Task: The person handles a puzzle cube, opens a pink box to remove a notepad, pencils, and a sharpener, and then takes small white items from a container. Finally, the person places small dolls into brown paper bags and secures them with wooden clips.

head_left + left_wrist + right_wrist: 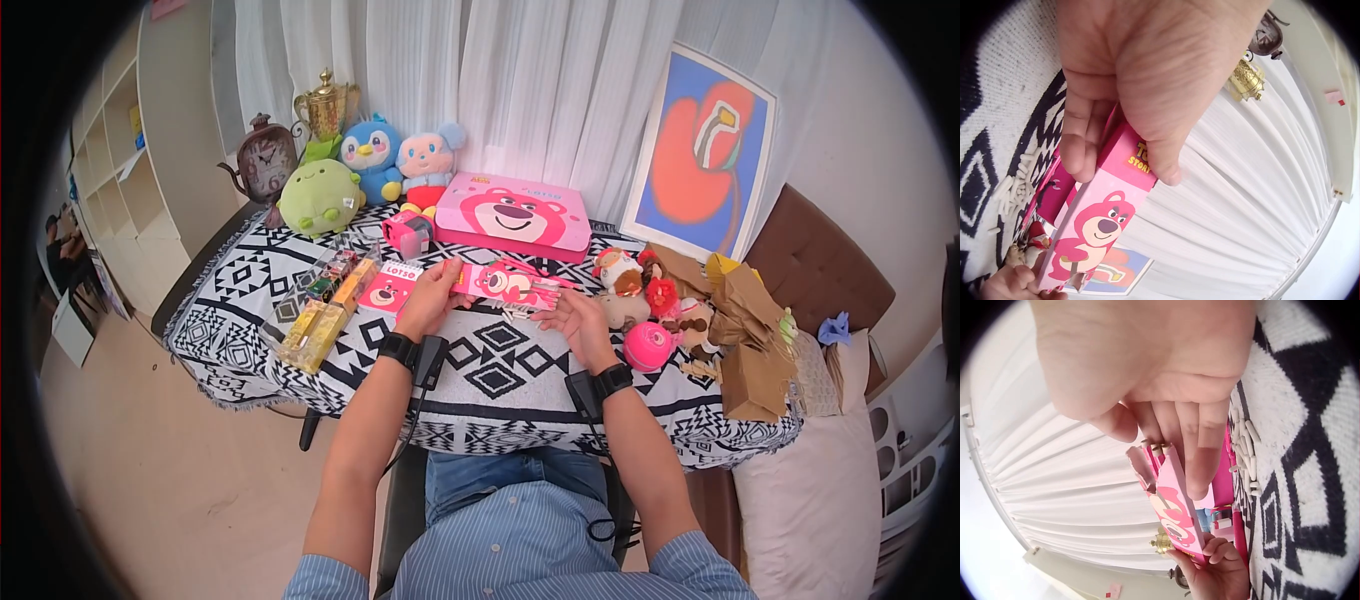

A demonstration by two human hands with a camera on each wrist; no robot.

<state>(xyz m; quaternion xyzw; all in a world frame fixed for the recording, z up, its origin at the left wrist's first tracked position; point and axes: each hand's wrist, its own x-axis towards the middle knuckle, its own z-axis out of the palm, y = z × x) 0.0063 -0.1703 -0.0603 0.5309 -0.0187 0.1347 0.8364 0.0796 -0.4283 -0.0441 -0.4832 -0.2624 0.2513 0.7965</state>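
A narrow pink box (503, 284) with a bear printed on it is held above the cloth. My left hand (430, 298) pinches its left end, thumb on one side and fingers on the other in the left wrist view. At the torn, open right end, tips of pencil-like sticks (1159, 449) show. My right hand (582, 325) is at that end with its fingers extended, beside the sticks; whether they touch is unclear. Small white pieces (1246, 450) lie on the cloth below.
A large pink bear box (515, 215) stands behind, with plush toys (372, 165) to its left. A bear notepad (388, 290) and yellow packages (325, 325) lie left. Small dolls, a pink ball (650, 346) and brown paper bags (752, 380) are on the right.
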